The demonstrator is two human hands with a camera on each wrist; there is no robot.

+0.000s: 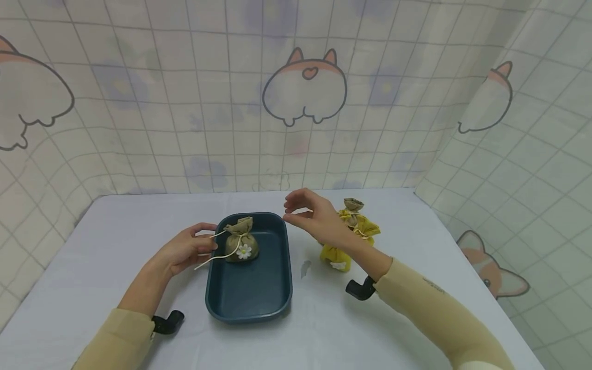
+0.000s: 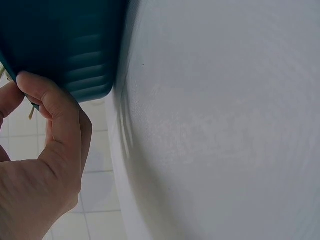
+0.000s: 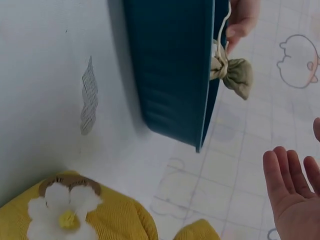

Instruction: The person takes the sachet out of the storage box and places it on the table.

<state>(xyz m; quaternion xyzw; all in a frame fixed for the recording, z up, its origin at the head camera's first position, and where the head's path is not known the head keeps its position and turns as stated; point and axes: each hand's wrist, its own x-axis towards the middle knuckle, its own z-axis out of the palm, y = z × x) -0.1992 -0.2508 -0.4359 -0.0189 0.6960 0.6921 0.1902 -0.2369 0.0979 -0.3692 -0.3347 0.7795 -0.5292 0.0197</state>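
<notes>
A dark blue-green rectangular tray (image 1: 250, 303) stands on the table with an olive-brown drawstring pouch (image 1: 241, 247) at its far left, bearing a white flower and trailing cords. My left hand (image 1: 185, 248) grips the tray's left rim between thumb and fingers; the left wrist view shows the fingers (image 2: 60, 112) bent at the rim. My right hand (image 1: 319, 218) hovers beyond the tray's right edge, holding nothing, its fingers loosely extended in the right wrist view. Beneath its wrist lie yellow drawstring pouches (image 1: 336, 258) and another brown-topped pouch (image 1: 353, 205), partly hidden by the arm.
A white cloth covers the table (image 1: 324, 334), with a small grey mark (image 1: 305, 268) right of the tray. Behind and at the sides hangs a checked curtain (image 1: 222, 113) printed with cartoon animals. A black wrist mount (image 1: 168, 322) sits on each forearm.
</notes>
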